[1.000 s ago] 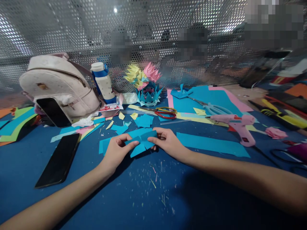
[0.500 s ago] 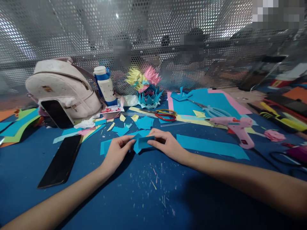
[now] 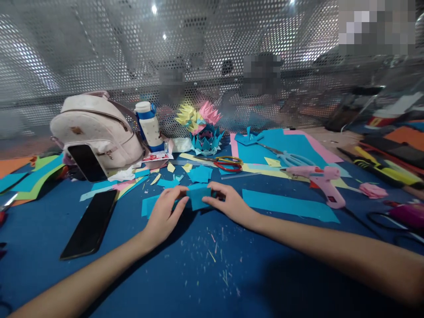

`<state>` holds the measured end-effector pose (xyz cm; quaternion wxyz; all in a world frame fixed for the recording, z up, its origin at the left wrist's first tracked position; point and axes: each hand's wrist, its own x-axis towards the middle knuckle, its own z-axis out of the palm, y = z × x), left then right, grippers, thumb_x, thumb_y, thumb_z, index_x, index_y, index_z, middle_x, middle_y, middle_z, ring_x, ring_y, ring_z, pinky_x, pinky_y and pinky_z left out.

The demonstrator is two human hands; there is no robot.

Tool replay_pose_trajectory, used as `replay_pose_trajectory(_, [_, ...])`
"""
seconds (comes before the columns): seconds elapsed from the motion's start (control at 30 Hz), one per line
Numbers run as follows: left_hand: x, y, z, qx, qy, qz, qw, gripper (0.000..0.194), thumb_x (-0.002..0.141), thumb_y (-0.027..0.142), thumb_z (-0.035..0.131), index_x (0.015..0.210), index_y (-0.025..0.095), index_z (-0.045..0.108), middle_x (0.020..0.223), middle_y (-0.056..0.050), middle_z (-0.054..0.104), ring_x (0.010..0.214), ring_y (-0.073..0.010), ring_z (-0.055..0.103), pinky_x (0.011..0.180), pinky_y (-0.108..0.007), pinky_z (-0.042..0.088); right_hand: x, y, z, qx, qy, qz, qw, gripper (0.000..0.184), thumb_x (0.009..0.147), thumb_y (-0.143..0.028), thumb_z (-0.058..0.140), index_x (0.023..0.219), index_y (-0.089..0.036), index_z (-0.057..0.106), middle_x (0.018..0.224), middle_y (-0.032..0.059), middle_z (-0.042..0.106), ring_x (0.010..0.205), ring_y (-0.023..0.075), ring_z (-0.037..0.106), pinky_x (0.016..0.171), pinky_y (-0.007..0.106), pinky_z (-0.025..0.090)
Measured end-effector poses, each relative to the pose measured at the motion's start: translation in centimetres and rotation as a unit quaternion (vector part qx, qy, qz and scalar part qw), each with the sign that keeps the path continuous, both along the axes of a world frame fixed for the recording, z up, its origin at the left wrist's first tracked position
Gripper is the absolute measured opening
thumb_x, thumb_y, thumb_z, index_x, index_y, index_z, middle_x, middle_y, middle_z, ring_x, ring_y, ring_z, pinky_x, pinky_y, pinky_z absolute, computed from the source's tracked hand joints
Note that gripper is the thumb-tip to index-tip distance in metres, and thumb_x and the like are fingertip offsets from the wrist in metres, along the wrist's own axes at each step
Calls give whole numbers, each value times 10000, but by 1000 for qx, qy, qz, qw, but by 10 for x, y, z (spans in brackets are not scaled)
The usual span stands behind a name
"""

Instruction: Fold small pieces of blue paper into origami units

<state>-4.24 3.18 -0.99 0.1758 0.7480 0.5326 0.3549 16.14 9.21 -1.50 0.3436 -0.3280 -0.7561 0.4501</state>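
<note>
Blue paper [image 3: 200, 198]: small folded piece, plain, its front nearly rectangular
Pose: tilted up, facing the person
Place: between left hand [image 3: 164, 211] and right hand [image 3: 232, 206], pinched by the right

No text can be read; print on the packet [image 3: 158, 156] is too small.

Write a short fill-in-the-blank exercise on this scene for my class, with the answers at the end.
1. The paper between the left hand and right hand is ____.
2. The glue gun is mostly ____.
3. The upright phone leans against the ____.
4. Left of the pink flower is a ____ one.

Missing words: blue; pink; backpack; yellow.
</note>
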Motion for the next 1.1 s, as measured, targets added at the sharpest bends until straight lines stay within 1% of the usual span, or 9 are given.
replay_pose_trajectory(0.13, [-6, 12, -5, 40, 108, -43, 992, 290, 898, 272, 560, 1172, 206, 492, 1170, -82, 602, 1093, -264, 520, 976, -455, 353, 1, 3, -5, -87, 132, -100, 982, 305, 851, -405, 569, 1049, -193, 476, 739, -19, 524, 656, 130, 540, 560, 244, 429])
replay_pose_trajectory(0.27, [-7, 17, -13, 47, 137, -74, 987, 464, 846, 282, 641, 1248, 209, 420, 1208, -107, 586, 1096, -278, 538, 993, -499, 347, 2, 9, -5, -147, 173, -102, 968, 346, 873, -366, 545, 1146, -174, 457, 691, -22, 568, 542, 96, 514, 519, 223, 422])
replay_pose_trajectory(0.37, [-7, 17, -15, 49, 130, -77, 987, 480, 847, 261, 637, 1263, 221, 401, 1198, -105, 590, 1101, -280, 544, 989, -510, 355, 4, 13, -1, -199, 198, -62, 958, 433, 860, -297, 565, 1267, -202, 455, 1023, 69, 642, 809, 136, 628, 695, 253, 514])
replay_pose_trajectory(0.53, [-9, 16, -16, 49, 107, -76, 990, 471, 852, 236, 624, 1264, 230, 396, 1155, -99, 602, 1094, -275, 550, 976, -516, 368, 8, 19, 1, -255, 182, -37, 949, 650, 819, -257, 601, 1417, -264, 347, 1517, 86, 267, 1196, 209, 527, 847, 286, 534])
replay_pose_trajectory(0.6, [-9, 16, -16, 47, 103, -78, 991, 468, 846, 229, 630, 1256, 233, 405, 1153, -98, 603, 1092, -276, 549, 978, -523, 363, 9, 20, 0, -229, 159, -33, 960, 679, 823, -264, 584, 1443, -283, 308, 1526, 76, 251, 1207, 224, 519, 830, 294, 544])
replay_pose_trajectory(0.73, [-8, 17, -15, 42, 97, -82, 991, 461, 826, 211, 648, 1231, 227, 430, 1130, -90, 612, 1076, -272, 555, 987, -524, 353, 8, 17, -4, -145, 115, -20, 983, 684, 839, -249, 517, 1467, -261, 246, 1408, 117, 443, 1169, 246, 540, 680, 266, 550])
replay_pose_trajectory(0.83, [-8, 16, -13, 36, 91, -87, 991, 444, 828, 196, 639, 1225, 219, 440, 1070, -76, 627, 1037, -260, 569, 984, -510, 354, 7, 15, -4, -50, 111, -24, 992, 562, 832, -222, 493, 1378, -267, 366, 1461, 103, 341, 1256, 260, 457, 592, 233, 523])
replay_pose_trajectory(1.0, [-5, 12, -9, 41, 107, -85, 990, 393, 853, 233, 616, 1210, 227, 449, 1163, -94, 596, 1100, -273, 539, 994, -507, 350, 8, 14, -3, 78, 29, -22, 996, 269, 848, -141, 453, 1068, -223, 584, 1284, 83, 463, 1248, 216, 434, 969, 377, 452])
replay_pose_trajectory(1.1, [-3, 10, -7, 42, 128, -77, 988, 369, 876, 274, 590, 1211, 220, 445, 1201, -105, 578, 1124, -285, 518, 986, -514, 355, 7, 14, -4, 100, 5, 9, 995, 315, 849, -87, 424, 1092, -224, 570, 1221, 77, 499, 1194, 199, 473, 981, 387, 444])
